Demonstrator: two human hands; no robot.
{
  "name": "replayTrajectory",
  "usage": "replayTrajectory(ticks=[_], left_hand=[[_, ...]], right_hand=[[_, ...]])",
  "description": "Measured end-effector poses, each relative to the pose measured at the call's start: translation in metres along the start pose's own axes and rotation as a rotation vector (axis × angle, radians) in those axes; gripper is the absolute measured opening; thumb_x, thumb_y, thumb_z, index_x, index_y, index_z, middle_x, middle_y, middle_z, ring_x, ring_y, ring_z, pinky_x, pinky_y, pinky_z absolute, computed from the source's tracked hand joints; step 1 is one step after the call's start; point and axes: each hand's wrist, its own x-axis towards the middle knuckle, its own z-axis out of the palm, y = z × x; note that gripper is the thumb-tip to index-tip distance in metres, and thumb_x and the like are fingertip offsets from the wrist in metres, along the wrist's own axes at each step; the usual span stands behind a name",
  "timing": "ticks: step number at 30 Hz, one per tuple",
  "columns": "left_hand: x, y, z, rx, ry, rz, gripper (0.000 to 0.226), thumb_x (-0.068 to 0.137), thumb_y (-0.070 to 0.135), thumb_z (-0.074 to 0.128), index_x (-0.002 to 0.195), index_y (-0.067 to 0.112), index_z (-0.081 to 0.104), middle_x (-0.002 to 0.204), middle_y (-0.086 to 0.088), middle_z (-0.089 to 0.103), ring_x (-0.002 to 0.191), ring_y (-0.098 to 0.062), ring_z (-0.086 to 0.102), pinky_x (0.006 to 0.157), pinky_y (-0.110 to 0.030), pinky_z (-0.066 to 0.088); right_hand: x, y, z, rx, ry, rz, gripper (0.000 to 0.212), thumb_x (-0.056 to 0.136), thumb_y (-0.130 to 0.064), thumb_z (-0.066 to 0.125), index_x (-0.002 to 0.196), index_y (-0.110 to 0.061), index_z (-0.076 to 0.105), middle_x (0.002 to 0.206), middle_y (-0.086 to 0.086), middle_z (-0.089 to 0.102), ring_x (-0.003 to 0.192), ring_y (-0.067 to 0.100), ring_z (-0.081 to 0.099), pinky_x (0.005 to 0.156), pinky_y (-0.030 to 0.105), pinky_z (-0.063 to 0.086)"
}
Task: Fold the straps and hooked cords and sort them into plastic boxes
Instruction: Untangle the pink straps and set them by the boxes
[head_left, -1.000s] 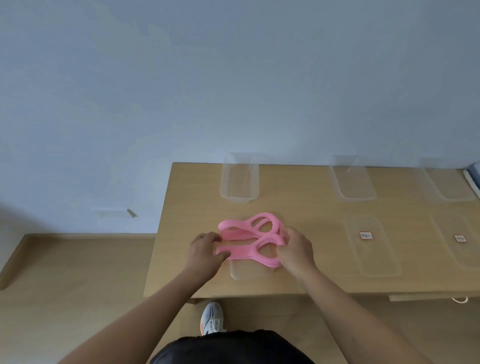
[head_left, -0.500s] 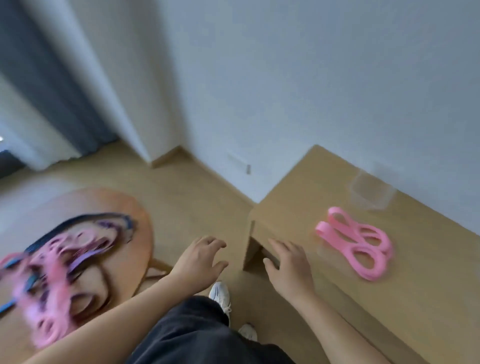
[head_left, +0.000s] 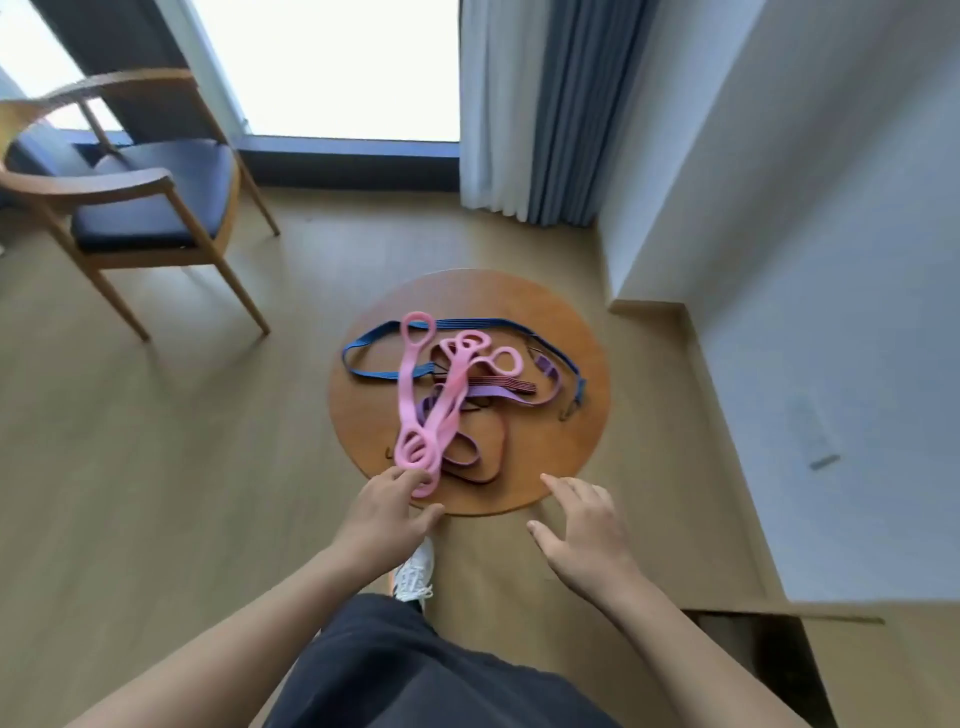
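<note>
A tangle of straps and cords lies on a low round wooden table. In it are long pink looped straps, a blue hooked cord, a purple strap and a dark cord. My left hand is at the table's near edge. Its fingertips touch the nearest loop of a pink strap and the thumb stays apart from it. My right hand hovers over the near right rim with fingers spread, holding nothing. No plastic boxes are in view.
A wooden armchair with a blue seat stands at the back left. Curtains and a window are behind the table. A white wall runs along the right, and the desk's corner shows at the lower right. My shoe is under the table's edge.
Both hands let go of the folded pink strap on the desk. The view swung left to the round table, and both hands reached to the pile there.
</note>
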Motion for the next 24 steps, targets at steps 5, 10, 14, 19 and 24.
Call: replayTrajectory(ticks=[5, 10, 14, 19, 24], left_hand=[[0.039, -0.073, -0.037, -0.112, -0.001, -0.183, 0.047, 0.095, 0.045, 0.066, 0.137, 0.024, 0.061, 0.138, 0.000, 0.062, 0.128, -0.019, 0.056, 0.101, -0.030, 0.042], [0.095, -0.116, -0.053, -0.163, -0.092, -0.246, 0.048, 0.095, 0.045, 0.066, 0.137, 0.024, 0.061, 0.134, -0.002, 0.063, 0.119, -0.022, 0.060, 0.097, -0.032, 0.045], [0.127, -0.140, -0.054, -0.224, -0.133, -0.309, 0.045, 0.095, 0.044, 0.066, 0.135, 0.024, 0.062, 0.135, -0.003, 0.064, 0.122, -0.023, 0.060, 0.101, -0.034, 0.046], [0.141, -0.171, -0.051, -0.289, -0.117, -0.377, 0.043, 0.095, 0.043, 0.067, 0.134, 0.026, 0.063, 0.133, -0.002, 0.065, 0.122, -0.022, 0.060, 0.103, -0.036, 0.046], [0.157, -0.169, -0.054, -0.308, -0.156, -0.371, 0.037, 0.096, 0.040, 0.067, 0.130, 0.025, 0.066, 0.129, 0.001, 0.066, 0.118, -0.019, 0.060, 0.103, -0.036, 0.047]], right_hand=[[0.085, -0.079, 0.043, 0.022, -0.186, 0.130, 0.067, 0.087, -0.048, 0.066, 0.146, -0.023, 0.046, 0.142, 0.003, 0.053, 0.129, 0.028, 0.046, 0.108, 0.031, 0.035], [0.163, -0.125, 0.085, 0.081, -0.263, 0.244, 0.048, 0.086, -0.041, 0.069, 0.127, -0.016, 0.061, 0.124, 0.012, 0.065, 0.112, 0.032, 0.060, 0.091, 0.036, 0.048], [0.218, -0.131, 0.119, 0.200, -0.225, 0.416, 0.034, 0.086, -0.038, 0.065, 0.106, -0.011, 0.066, 0.107, 0.011, 0.071, 0.102, 0.033, 0.064, 0.079, 0.033, 0.046], [0.273, -0.111, 0.152, 0.461, -0.096, 0.806, 0.026, 0.086, -0.026, 0.066, 0.095, -0.002, 0.072, 0.099, 0.019, 0.072, 0.088, 0.035, 0.068, 0.077, 0.040, 0.057], [0.267, -0.120, 0.143, 0.313, 0.074, 0.716, 0.019, 0.086, -0.019, 0.055, 0.073, -0.011, 0.066, 0.083, 0.012, 0.071, 0.073, 0.032, 0.060, 0.064, 0.033, 0.045]])
